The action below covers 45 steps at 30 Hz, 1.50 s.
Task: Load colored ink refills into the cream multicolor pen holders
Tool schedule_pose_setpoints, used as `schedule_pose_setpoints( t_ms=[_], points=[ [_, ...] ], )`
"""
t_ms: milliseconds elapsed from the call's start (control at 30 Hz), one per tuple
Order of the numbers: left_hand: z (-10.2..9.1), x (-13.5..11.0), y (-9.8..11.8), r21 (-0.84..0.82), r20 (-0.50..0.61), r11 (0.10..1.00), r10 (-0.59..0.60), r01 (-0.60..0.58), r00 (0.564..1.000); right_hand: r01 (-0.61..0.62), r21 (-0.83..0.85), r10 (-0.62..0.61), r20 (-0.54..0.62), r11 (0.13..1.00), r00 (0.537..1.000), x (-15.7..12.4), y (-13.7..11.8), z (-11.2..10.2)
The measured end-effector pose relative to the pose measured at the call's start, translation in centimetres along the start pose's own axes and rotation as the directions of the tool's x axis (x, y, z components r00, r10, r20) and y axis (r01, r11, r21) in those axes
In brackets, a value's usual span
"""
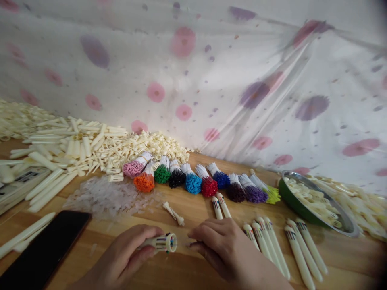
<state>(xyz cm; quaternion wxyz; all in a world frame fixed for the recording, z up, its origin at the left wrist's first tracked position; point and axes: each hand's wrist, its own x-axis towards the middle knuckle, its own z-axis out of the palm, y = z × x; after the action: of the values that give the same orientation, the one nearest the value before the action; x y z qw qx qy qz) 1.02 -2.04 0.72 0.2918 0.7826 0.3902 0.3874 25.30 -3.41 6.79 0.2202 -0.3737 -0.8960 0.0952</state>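
My left hand is closed around a cream pen barrel, its open end with coloured refill tips facing right. My right hand sits just right of that end with fingers pinched together; what they pinch is too small to see. Both hands rest low over the wooden table. Beyond them lies a row of bundled refills in pink, orange, green, black, blue, red, purple and yellow-green. A small cream part lies between the bundles and my hands.
Several assembled pens lie to the right of my right hand. A green bowl of cream parts stands at right. Heaps of cream barrels and clips fill the left. A pile of clear bits and a black phone lie left.
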Motion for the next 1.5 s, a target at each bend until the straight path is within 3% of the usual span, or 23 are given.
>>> schedule_pose_setpoints(
  t_ms=[133,467,700,1000,1133,1300,1500],
  points=[
    [0.3,-0.2,-0.2,-0.005,0.000,1.000,-0.027,0.027,1.000,0.007,-0.004,-0.007,0.011,1.000,1.000,-0.1,0.0,0.1],
    [-0.4,0.1,0.0,0.062,0.088,0.997,0.042,-0.048,0.995,0.056,-0.021,-0.055,0.009,0.998,0.998,-0.3,0.1,0.4],
    [-0.2,0.1,0.2,0.055,0.095,0.998,-0.016,0.011,0.995,0.115,-0.088,-0.115,0.006,0.989,0.993,-0.1,-0.3,0.6],
    [-0.5,0.7,1.1,0.049,0.116,0.999,-0.021,0.015,0.993,0.065,-0.109,-0.065,0.006,0.992,0.998,-0.5,0.2,1.1],
    [-0.6,0.7,1.1,0.073,0.139,0.997,-0.023,0.013,0.990,0.101,-0.139,-0.104,-0.016,0.985,0.994,-0.5,0.0,1.0],
    [-0.4,0.7,1.4,-0.018,0.113,0.999,-0.040,0.043,0.993,0.111,-0.148,-0.117,-0.031,0.983,0.993,-0.2,-0.4,0.8],
    [0.4,0.4,0.7,-0.109,-0.001,0.982,-0.153,0.152,0.988,0.020,-0.111,-0.026,-0.049,0.994,0.998,-0.3,0.3,0.5]
  ],
)
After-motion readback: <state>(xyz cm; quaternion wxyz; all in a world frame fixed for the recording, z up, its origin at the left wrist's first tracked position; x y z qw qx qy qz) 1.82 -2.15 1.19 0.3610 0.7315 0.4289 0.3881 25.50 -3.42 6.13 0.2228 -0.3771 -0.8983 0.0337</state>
